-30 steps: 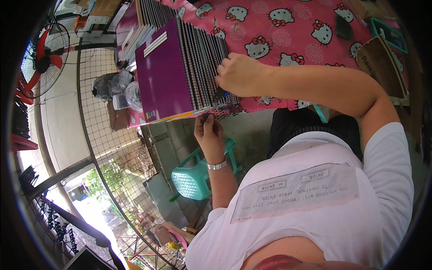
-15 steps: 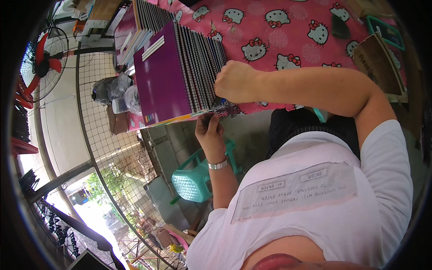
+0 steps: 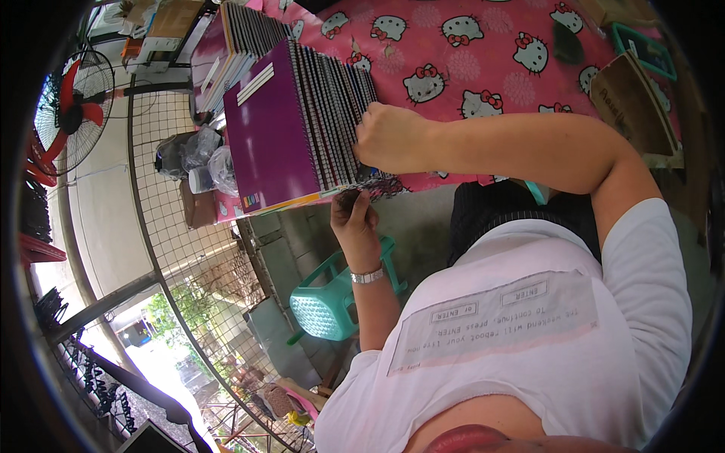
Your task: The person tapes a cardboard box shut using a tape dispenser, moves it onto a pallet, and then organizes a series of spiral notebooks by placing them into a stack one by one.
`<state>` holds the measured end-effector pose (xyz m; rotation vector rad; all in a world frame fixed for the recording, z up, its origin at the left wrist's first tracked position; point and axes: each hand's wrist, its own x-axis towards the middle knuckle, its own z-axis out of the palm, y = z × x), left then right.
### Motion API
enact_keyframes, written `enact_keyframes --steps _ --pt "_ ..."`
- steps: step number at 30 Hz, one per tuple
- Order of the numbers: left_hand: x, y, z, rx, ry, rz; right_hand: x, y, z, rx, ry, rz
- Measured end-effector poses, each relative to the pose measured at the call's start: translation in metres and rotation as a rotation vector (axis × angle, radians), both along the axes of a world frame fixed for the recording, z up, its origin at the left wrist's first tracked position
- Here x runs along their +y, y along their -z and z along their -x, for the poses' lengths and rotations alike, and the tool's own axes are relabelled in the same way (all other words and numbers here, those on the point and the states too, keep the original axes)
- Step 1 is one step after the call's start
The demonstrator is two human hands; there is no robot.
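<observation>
Spiral-bound notebooks [image 3: 273, 140] stand packed in a row at the upper left of the frame, purple cover outward, on the pink-covered tabletop [image 3: 483, 62]. Their dark coils [image 3: 323, 113] line up along the side facing the right of the frame. Dark wire strands [image 3: 389, 186] bunch at the row's lower corner, close to the tabletop edge.

The right hand [image 3: 389, 138] is curled against the coil side, near this corner; whether it grips a tool or a coil cannot be told. The left hand [image 3: 356, 220] is just below the corner, thumb and fingers drawn together around a small dark item [image 3: 348, 200] of unclear kind.

The work in hand appears to lie at the coil ends. For good results, treat one coil at a time and separate its end from the bunched strands before applying force. Support the corner from below and direct any pull along the coil, since a sideways pull could bend the wire or shift the row. Keep fingertips clear of wire points.

Maintain clearance from the second notebook stack [image 3: 209, 64] behind and the plastic bags [image 3: 222, 167] beside the row. The green stool [image 3: 325, 311] stands below the left hand's side of the tabletop.
</observation>
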<state>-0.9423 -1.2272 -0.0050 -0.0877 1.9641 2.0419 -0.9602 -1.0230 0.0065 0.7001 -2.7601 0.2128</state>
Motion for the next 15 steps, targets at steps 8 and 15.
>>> enact_keyframes --steps 8,15 --pt "-0.003 -0.001 0.0 -0.027 -0.029 -0.01 0.011 0.01 -0.004 -0.139 0.023 0.112" --pt "-0.002 0.007 -0.002 -0.083 -0.035 -0.128 0.011 0.026 -0.004 0.223 0.071 -0.001"
